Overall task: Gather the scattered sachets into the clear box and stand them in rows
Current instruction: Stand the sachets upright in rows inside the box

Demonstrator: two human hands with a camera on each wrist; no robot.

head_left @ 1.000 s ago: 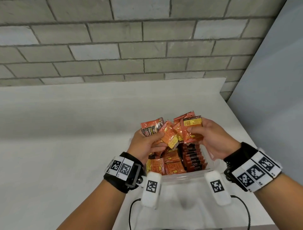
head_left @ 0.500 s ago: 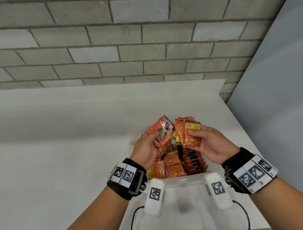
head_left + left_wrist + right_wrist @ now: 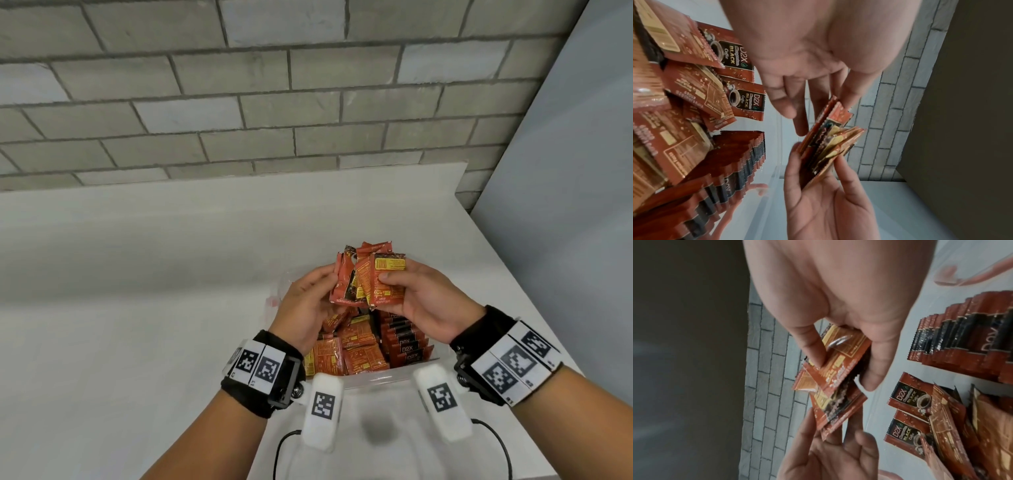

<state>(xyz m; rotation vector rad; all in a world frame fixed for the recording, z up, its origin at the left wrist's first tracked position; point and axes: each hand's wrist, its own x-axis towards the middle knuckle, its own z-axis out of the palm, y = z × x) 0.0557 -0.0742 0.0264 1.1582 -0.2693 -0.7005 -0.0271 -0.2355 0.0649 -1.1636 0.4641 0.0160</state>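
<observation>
Both hands have drawn together since a second ago, merging their separate sachets into one fanned bundle (image 3: 368,279) held above the clear box (image 3: 376,378) on the white counter (image 3: 137,308). Sachets are small, glossy red-orange foil packets with serrated edges and yellow back panels; fronts read "D2X BLACK Coffee" beside a cup picture. Right hand (image 3: 423,305) pinches the bundle between thumb and curled fingers (image 3: 875,366). Left hand (image 3: 308,308) grips its left edge with thumb and fingers (image 3: 797,123). Inside the box, one row of sachets (image 3: 406,344) stands upright on the right; loose sachets (image 3: 346,349) lie jumbled on the left.
</observation>
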